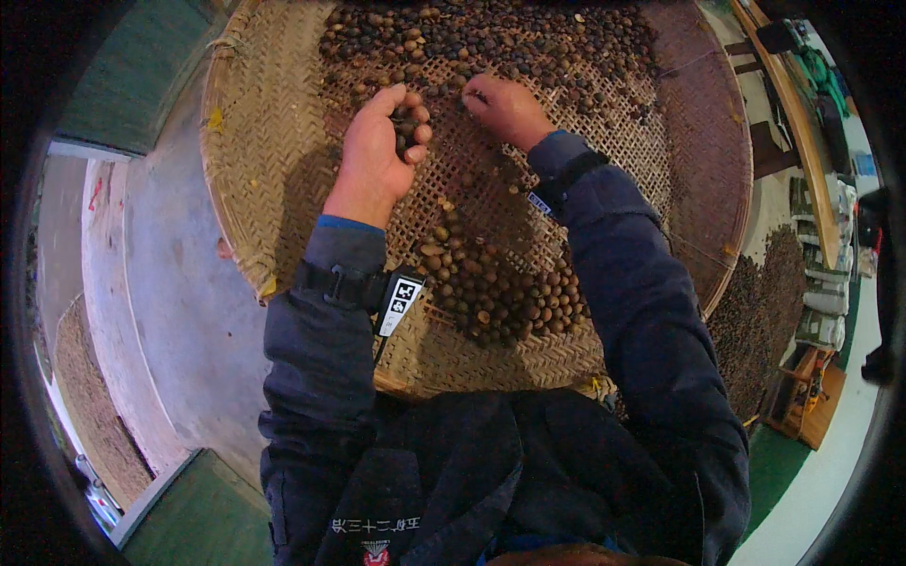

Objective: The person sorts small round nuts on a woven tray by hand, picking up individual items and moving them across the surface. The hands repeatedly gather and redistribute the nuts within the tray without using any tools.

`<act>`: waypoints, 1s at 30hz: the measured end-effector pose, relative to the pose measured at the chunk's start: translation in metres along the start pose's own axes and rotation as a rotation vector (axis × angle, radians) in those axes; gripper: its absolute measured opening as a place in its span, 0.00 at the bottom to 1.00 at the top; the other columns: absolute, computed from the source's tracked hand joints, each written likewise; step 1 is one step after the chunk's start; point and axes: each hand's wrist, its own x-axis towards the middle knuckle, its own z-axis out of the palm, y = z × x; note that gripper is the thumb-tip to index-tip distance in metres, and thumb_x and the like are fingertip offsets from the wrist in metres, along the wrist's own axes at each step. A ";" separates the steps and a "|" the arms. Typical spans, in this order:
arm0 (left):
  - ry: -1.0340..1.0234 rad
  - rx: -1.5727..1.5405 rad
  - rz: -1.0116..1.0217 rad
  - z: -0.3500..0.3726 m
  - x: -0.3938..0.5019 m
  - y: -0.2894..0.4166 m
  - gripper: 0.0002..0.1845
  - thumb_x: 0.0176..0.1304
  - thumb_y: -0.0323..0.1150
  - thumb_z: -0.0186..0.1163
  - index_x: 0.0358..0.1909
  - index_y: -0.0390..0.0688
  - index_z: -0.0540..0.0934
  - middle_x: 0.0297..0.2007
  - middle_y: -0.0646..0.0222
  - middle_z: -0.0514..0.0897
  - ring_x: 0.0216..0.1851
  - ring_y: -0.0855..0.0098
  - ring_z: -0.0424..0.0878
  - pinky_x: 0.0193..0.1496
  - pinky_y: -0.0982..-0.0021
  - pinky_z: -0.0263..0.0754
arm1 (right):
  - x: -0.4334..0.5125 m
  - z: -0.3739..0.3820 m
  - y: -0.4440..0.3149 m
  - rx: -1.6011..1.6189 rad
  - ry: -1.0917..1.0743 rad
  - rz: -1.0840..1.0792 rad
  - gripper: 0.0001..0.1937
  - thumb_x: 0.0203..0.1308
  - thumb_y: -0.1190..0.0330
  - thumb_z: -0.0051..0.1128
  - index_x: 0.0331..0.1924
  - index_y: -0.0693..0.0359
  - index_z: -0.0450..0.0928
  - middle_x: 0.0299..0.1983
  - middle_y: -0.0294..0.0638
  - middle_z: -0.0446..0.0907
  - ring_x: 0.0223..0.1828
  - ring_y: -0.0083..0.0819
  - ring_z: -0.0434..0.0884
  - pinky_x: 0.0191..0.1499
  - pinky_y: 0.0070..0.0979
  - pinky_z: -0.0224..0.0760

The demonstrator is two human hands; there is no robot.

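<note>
My left hand (375,156) is cupped around several dark round nuts or seeds (405,131), its fingers curled over them. Across from it, my right hand (508,110) has its fingers curled in low over the woven bamboo sieve tray (269,141); whether anything sits in its grip is hidden. Both hands are above the tray's open-mesh middle. Dark nuts and husk pieces (495,35) cover the mesh at the far side. On the near side lies a separate heap of rounder brown nuts (495,290), close to the tray's rim.
A large pile of dark nuts (757,318) lies on the floor at right. Beyond it are stacked packed bags (821,283), a wooden box (814,403) and a long wooden board (793,120). Green door panels (134,78) and a concrete floor (191,247) are at left.
</note>
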 end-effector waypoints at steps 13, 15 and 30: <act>0.024 0.049 0.005 0.001 -0.001 -0.001 0.10 0.67 0.41 0.56 0.35 0.45 0.73 0.28 0.69 0.76 0.24 0.74 0.71 0.19 0.75 0.58 | 0.035 0.006 -0.026 -0.393 -0.277 -0.011 0.14 0.58 0.60 0.56 0.41 0.61 0.79 0.28 0.51 0.82 0.30 0.49 0.82 0.35 0.44 0.76; 0.041 0.062 0.011 0.002 -0.001 -0.001 0.11 0.67 0.42 0.55 0.35 0.45 0.73 0.28 0.69 0.75 0.24 0.73 0.71 0.20 0.74 0.57 | 0.041 -0.014 -0.034 -0.151 -0.215 0.051 0.15 0.58 0.59 0.57 0.43 0.62 0.79 0.26 0.46 0.82 0.26 0.38 0.81 0.31 0.36 0.76; -0.048 -0.125 -0.013 -0.004 -0.001 0.007 0.12 0.69 0.42 0.52 0.35 0.44 0.72 0.29 0.67 0.76 0.26 0.72 0.72 0.19 0.75 0.58 | 0.008 -0.008 -0.014 -0.121 -0.119 -0.027 0.14 0.59 0.61 0.59 0.45 0.59 0.78 0.34 0.47 0.82 0.36 0.48 0.81 0.40 0.41 0.75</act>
